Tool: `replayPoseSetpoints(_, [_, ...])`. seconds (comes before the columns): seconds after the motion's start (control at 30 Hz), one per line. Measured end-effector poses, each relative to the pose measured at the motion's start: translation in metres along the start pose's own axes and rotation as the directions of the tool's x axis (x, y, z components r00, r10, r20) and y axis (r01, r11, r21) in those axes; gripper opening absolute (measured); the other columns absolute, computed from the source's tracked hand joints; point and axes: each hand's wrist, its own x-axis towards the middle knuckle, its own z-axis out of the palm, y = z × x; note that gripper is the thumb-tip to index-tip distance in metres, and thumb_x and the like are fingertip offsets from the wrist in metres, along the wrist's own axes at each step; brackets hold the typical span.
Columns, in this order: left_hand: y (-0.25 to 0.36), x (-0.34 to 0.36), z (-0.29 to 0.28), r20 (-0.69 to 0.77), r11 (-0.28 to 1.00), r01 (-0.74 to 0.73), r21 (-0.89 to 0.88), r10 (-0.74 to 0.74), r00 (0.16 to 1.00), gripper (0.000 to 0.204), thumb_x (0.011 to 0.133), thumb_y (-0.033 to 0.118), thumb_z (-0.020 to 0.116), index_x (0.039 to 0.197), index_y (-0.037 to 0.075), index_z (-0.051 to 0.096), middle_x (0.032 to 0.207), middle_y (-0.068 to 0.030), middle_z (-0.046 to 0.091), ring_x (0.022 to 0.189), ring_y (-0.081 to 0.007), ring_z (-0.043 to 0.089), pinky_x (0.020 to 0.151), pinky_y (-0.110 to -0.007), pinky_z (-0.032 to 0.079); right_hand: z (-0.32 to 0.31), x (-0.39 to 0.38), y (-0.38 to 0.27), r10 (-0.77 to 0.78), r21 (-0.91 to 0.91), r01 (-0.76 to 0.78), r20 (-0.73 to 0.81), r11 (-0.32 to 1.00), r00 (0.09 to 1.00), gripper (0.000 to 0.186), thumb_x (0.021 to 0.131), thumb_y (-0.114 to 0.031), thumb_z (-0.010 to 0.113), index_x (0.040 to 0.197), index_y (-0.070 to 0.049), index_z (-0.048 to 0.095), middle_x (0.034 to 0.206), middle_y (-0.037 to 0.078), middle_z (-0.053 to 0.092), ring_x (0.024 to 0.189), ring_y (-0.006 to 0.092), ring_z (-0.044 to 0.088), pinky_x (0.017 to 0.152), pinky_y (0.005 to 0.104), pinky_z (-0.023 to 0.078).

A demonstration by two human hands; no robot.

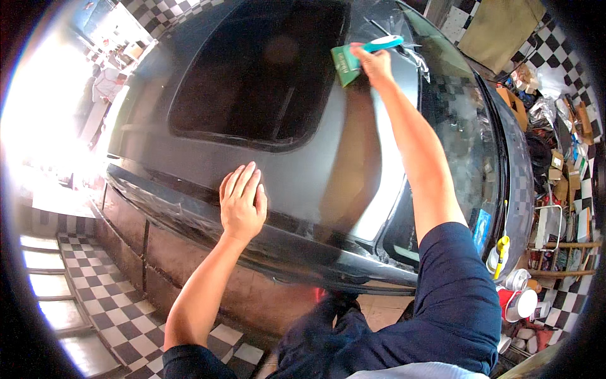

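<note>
My right hand [377, 65] stretches far over the dark grey car roof [297, 183], closed on a squeegee [346, 66]. Its green blade points left onto the roof, and a teal-and-white handle end sticks out to the right. Flat on the roof's near edge lies my left hand [243, 201], fingers extended and holding nothing. Between the hands and beyond is a dark sunroof panel [259, 69]. Crumpled clear film [418, 62] shows just right of the squeegee, by the top of the windscreen [461, 132].
A yellow-handled tool [500, 252] and a blue packet [481, 226] rest near the windscreen's lower corner. At right stand a red-and-white bucket [519, 304] and piled cardboard [514, 108]. Checkered floor [107, 290] surrounds the car; strong glare washes out the left.
</note>
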Motion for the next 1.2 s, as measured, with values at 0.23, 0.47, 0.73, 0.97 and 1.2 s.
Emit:
replayPoseSetpoints(0.23, [0.000,-0.004,-0.002,0.018,0.999,0.043,-0.019,-0.043,0.999,0.028,0.080,0.011,0.058,0.105,-0.001,0.062,0.120,-0.0121,0.058,0.113,-0.0290,0.051,0.100,-0.041,0.035,-0.139,0.017,0.000,-0.175,-0.480,-0.116,-0.520,0.870,0.836,0.023,0.070,-0.017,0.077,0.088,-0.004,0.070,0.068,0.002,0.061,0.055,0.0108,0.053,0.046,0.0273,0.042])
replayPoseSetpoints(0.47, [-0.002,-0.002,0.002,-0.016,1.000,0.010,0.000,-0.010,1.000,0.025,0.081,0.011,0.056,0.103,0.000,0.063,0.118,-0.0109,0.059,0.112,-0.0273,0.052,0.100,-0.041,0.035,0.001,0.004,-0.009,0.071,-0.112,-0.068,0.023,0.991,0.997,0.026,0.069,-0.022,0.076,0.086,-0.004,0.069,0.060,-0.003,0.054,0.047,0.0076,0.044,0.043,0.0241,0.034])
replayPoseSetpoints(0.73, [-0.002,-0.004,0.002,0.007,0.999,0.037,-0.010,-0.037,0.999,0.026,0.083,0.012,0.056,0.106,0.001,0.061,0.121,-0.0105,0.057,0.115,-0.0271,0.050,0.101,-0.041,0.034,-0.222,-0.060,-0.022,-0.122,-0.369,-0.089,-0.512,0.925,0.850,0.024,0.072,-0.015,0.076,0.093,-0.003,0.070,0.070,0.001,0.060,0.054,0.0085,0.050,0.047,0.0245,0.039])
replayPoseSetpoints(0.97, [-0.004,-0.005,0.003,-0.010,1.000,0.021,0.000,-0.021,1.000,0.026,0.082,0.013,0.057,0.104,0.000,0.061,0.120,-0.0112,0.057,0.114,-0.0272,0.049,0.101,-0.042,0.035,-0.085,-0.081,-0.043,0.146,0.045,-0.139,-0.242,0.989,0.959,0.035,0.072,-0.025,0.079,0.099,-0.005,0.069,0.079,-0.002,0.061,0.058,0.0066,0.049,0.049,0.0238,0.042])
replayPoseSetpoints(1.2, [-0.003,-0.003,0.002,-0.009,1.000,0.017,0.010,-0.017,1.000,0.025,0.082,0.011,0.056,0.104,0.001,0.062,0.119,-0.0102,0.058,0.113,-0.0273,0.051,0.099,-0.041,0.036,0.011,-0.064,-0.024,0.131,0.104,-0.119,-0.122,0.987,0.984,0.046,0.067,-0.020,0.083,0.105,-0.001,0.065,0.078,-0.001,0.058,0.065,0.0075,0.051,0.054,0.0226,0.041])
